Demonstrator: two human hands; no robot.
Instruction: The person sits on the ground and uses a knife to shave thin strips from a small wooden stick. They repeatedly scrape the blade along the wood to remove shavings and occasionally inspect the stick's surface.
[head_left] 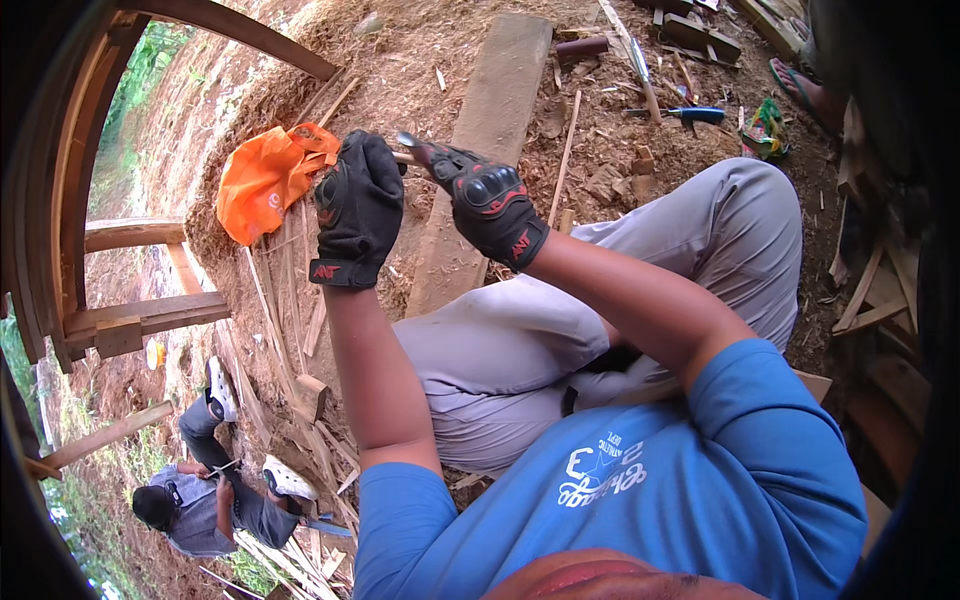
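Note:
Both hands wear black work gloves with red trim and are raised close together in front of me. My left hand is closed in a fist with its back toward me; whatever it grips is mostly hidden. My right hand, with a hard knuckle guard on its glove, is closed and reaches toward the left fist. At its fingertips shows a short, shiny grey tip, perhaps a blade, whose kind I cannot make out. A thin pale strip, like wood, spans the gap between the hands.
A wide plank lies beyond my hands, near an orange bag. Farther right are a long chisel-like tool, a blue-handled tool and wooden blocks. At lower left another person sits working. A wooden frame stands left.

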